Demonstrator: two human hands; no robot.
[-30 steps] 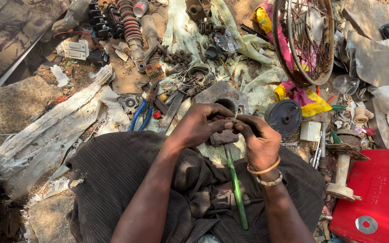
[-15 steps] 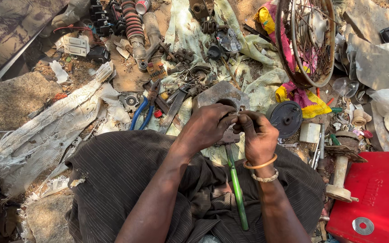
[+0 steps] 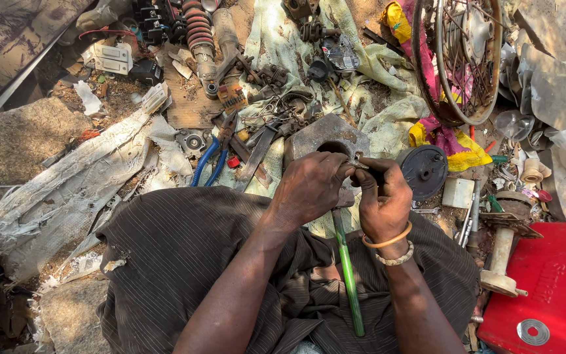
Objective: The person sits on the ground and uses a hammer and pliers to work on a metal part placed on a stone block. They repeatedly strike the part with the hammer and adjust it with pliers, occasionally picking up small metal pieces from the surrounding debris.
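My left hand [image 3: 311,187] and my right hand [image 3: 382,196] meet over my lap, fingertips pinched together on a small metal part [image 3: 359,162] that is mostly hidden by the fingers. Both hands are closed on it. A green-handled tool [image 3: 348,275] lies along my lap under the hands, pointing toward me. Just beyond the hands sits a heavy grey metal block [image 3: 325,134] with a hole in its top. My right wrist wears two bangles.
Blue-handled pliers [image 3: 206,164] lie left of the block. A dark round pulley [image 3: 425,170] sits to the right, a spoked wheel [image 3: 456,56] behind it, a red box [image 3: 555,282] at lower right. A coil spring shock [image 3: 194,29] and scattered scrap parts cover the cloth ahead.
Both hands have stayed together on the small part, with slight shifts of the fingers. The view has shifted a little.
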